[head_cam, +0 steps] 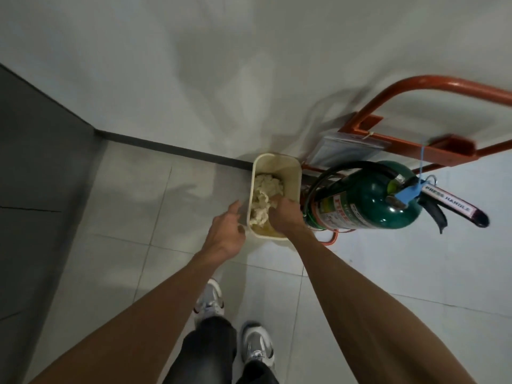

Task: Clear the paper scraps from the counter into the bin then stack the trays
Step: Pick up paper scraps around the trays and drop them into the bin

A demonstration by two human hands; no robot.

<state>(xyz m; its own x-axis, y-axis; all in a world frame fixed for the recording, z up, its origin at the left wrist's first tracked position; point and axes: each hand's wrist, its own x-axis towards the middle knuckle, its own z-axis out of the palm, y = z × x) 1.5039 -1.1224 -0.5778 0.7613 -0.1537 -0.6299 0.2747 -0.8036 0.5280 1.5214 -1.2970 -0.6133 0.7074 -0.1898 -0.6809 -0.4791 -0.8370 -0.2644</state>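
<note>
A cream plastic bin (291, 173) stands on the tiled floor against the wall, holding a heap of crumpled pale paper scraps (267, 187). My right hand (285, 217) reaches down into the bin from its near right side, with its fingers curled into the scraps. My left hand (227, 231) hovers just outside the bin's near left rim, fingers relaxed and holding nothing. No counter or trays are in view.
A green fire extinguisher (368, 200) on an orange metal stand (415, 87) sits right beside the bin. A dark skirting strip (166, 146) runs along the white wall, and a grey panel (36, 176) is at left. My shoes (210, 300) are on the tiles below.
</note>
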